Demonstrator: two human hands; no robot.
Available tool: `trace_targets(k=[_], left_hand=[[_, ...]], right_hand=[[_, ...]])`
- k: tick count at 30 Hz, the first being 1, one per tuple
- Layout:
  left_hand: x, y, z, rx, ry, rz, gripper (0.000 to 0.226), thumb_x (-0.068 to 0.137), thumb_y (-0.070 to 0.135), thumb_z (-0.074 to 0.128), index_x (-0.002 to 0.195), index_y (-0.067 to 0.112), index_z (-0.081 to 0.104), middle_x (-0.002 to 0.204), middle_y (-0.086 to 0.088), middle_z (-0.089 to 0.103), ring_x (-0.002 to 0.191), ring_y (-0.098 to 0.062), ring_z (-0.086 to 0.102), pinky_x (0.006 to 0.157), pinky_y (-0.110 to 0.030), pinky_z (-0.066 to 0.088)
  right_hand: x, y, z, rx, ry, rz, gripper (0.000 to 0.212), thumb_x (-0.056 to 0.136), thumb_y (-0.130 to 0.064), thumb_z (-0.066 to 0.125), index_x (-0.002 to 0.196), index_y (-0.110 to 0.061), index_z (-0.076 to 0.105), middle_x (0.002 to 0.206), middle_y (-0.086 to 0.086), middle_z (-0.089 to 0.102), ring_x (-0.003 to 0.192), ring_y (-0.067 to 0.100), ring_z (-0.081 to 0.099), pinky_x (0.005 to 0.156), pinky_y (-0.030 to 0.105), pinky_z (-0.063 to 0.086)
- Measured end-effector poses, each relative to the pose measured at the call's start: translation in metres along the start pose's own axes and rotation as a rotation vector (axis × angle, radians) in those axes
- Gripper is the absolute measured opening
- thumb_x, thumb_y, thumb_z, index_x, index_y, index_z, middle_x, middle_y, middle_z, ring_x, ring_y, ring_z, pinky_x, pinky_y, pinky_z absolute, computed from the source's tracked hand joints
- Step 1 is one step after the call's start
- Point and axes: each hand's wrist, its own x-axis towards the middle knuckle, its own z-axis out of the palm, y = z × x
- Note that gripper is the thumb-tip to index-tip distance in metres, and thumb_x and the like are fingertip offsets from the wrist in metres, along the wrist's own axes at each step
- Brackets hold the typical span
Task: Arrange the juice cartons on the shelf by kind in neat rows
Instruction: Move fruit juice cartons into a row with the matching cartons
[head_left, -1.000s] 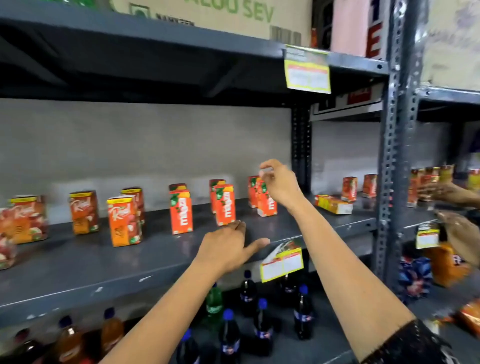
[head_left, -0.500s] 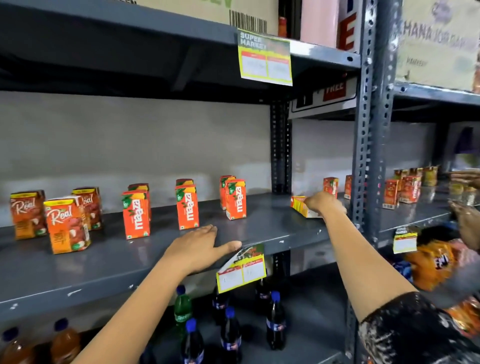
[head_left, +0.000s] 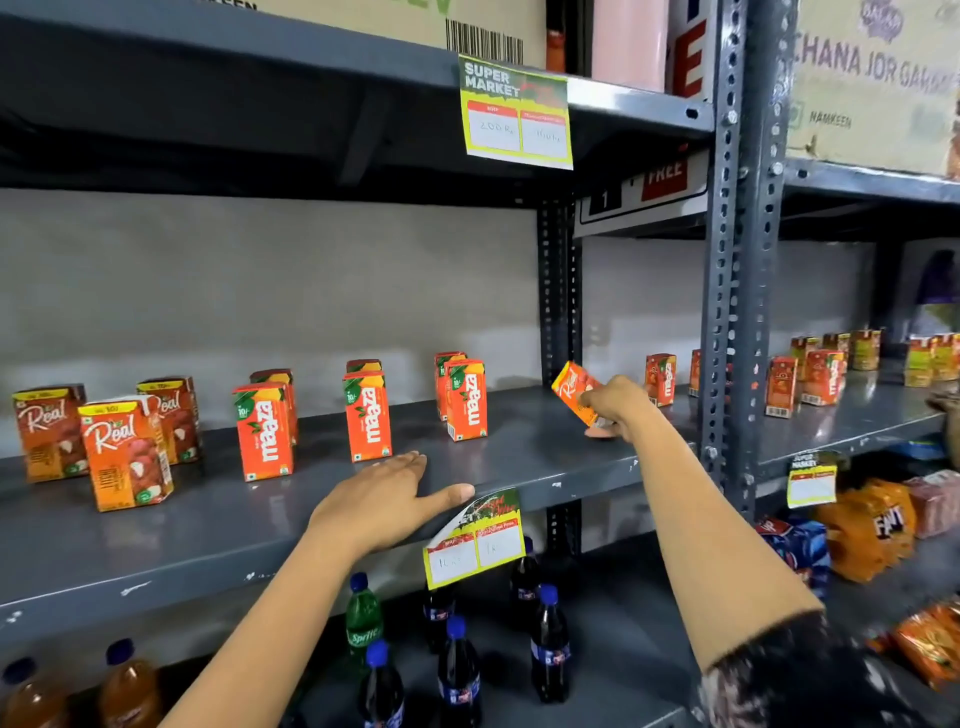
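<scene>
Right hand (head_left: 615, 402) at 3 o'clock, fingers closed on tilted Real carton (head_left: 574, 392), lifted off shelf (head_left: 208, 535); likely headed to Real group (head_left: 104, 441) at 9 o'clock. Left hand (head_left: 387, 499) open, flat on shelf edge, bracing. Maaza rows (head_left: 366, 415) centre.

Right hand (head_left: 613, 405) around a tilted Real carton (head_left: 574, 391) (left hand (head_left: 384, 501) flat on the shelf (head_left: 519, 447)).

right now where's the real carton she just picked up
In the right hand, the Real carton tilts above the shelf, right of the Maaza cartons.
</scene>
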Motion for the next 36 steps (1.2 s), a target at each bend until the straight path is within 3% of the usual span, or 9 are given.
trace_targets(k=[2, 4, 6, 9, 12, 16, 25, 36], left_hand=[[0.001, 0.0, 0.0, -0.001, -0.003, 0.0, 0.098, 0.078, 0.083, 0.022, 0.152, 0.019, 0.022, 0.16, 0.004, 0.019, 0.145, -0.016, 0.022, 0.111, -0.038, 0.028], [0.002, 0.0, 0.001, 0.0, -0.006, 0.002, 0.099, 0.078, 0.084, 0.021, 0.153, 0.019, 0.022, 0.16, 0.004, 0.019, 0.145, -0.016, 0.022, 0.11, -0.039, 0.028], [0.001, 0.0, 0.001, -0.001, -0.006, 0.004, 0.098, 0.078, 0.083, 0.021, 0.153, 0.019, 0.022, 0.16, 0.004, 0.019, 0.145, -0.016, 0.022, 0.11, -0.039, 0.028], [0.002, -0.001, 0.001, 0.006, -0.011, 0.007, 0.099, 0.077, 0.084, 0.02, 0.153, 0.019, 0.021, 0.16, 0.004, 0.018, 0.145, -0.016, 0.021, 0.111, -0.039, 0.027], [0.003, -0.002, 0.003, 0.005, -0.016, 0.016, 0.102, 0.075, 0.085, 0.019, 0.153, 0.018, 0.022, 0.16, 0.003, 0.018, 0.145, -0.015, 0.021, 0.112, -0.039, 0.027], [0.004, -0.004, 0.003, 0.0, -0.016, 0.031, 0.103, 0.075, 0.085, 0.018, 0.153, 0.017, 0.021, 0.16, 0.002, 0.017, 0.145, -0.016, 0.02, 0.113, -0.039, 0.026], [0.004, -0.005, 0.004, 0.009, -0.009, 0.049, 0.104, 0.076, 0.085, 0.018, 0.152, 0.014, 0.022, 0.16, 0.0, 0.019, 0.145, -0.017, 0.022, 0.111, -0.04, 0.028], [-0.003, -0.009, -0.001, 0.049, -0.006, 0.101, 0.092, 0.084, 0.077, 0.022, 0.153, 0.016, 0.019, 0.161, 0.001, 0.015, 0.146, -0.017, 0.018, 0.111, -0.038, 0.027]], right_hand=[[-0.017, 0.005, -0.002, 0.403, -0.023, -0.065, 0.025, 0.086, -0.012, 0.064, 0.104, -0.008, 0.047, 0.109, 0.016, 0.057, 0.068, 0.02, 0.061, 0.065, 0.037, 0.061], [-0.041, 0.008, -0.001, 0.694, -0.133, -0.139, 0.035, 0.091, -0.025, 0.06, 0.118, -0.008, 0.045, 0.108, 0.015, 0.06, 0.076, 0.021, 0.062, 0.063, 0.03, 0.058], [-0.065, 0.009, 0.003, 0.919, -0.238, -0.178, 0.039, 0.095, -0.039, 0.049, 0.121, -0.01, 0.05, 0.102, 0.012, 0.063, 0.078, 0.022, 0.062, 0.066, 0.029, 0.052], [-0.09, 0.009, 0.012, 1.118, -0.303, -0.17, 0.044, 0.098, -0.042, 0.04, 0.122, -0.008, 0.054, 0.101, 0.013, 0.064, 0.078, 0.023, 0.063, 0.066, 0.03, 0.05], [-0.111, 0.005, 0.018, 1.156, -0.314, -0.198, 0.041, 0.098, -0.042, 0.039, 0.118, -0.011, 0.057, 0.102, 0.012, 0.064, 0.078, 0.023, 0.064, 0.066, 0.03, 0.051], [-0.136, -0.001, 0.021, 1.148, -0.333, -0.237, 0.049, 0.098, -0.043, 0.037, 0.131, -0.009, 0.05, 0.103, 0.012, 0.064, 0.081, 0.023, 0.064, 0.064, 0.029, 0.053], [-0.18, 0.005, 0.03, 1.133, -0.394, -0.314, 0.052, 0.097, -0.043, 0.038, 0.137, -0.011, 0.045, 0.112, 0.013, 0.064, 0.088, 0.024, 0.066, 0.06, 0.027, 0.057], [-0.192, -0.002, 0.04, 1.098, -0.386, -0.316, 0.041, 0.097, -0.041, 0.04, 0.121, -0.013, 0.057, 0.104, 0.009, 0.07, 0.095, 0.027, 0.064, 0.065, 0.029, 0.06]])
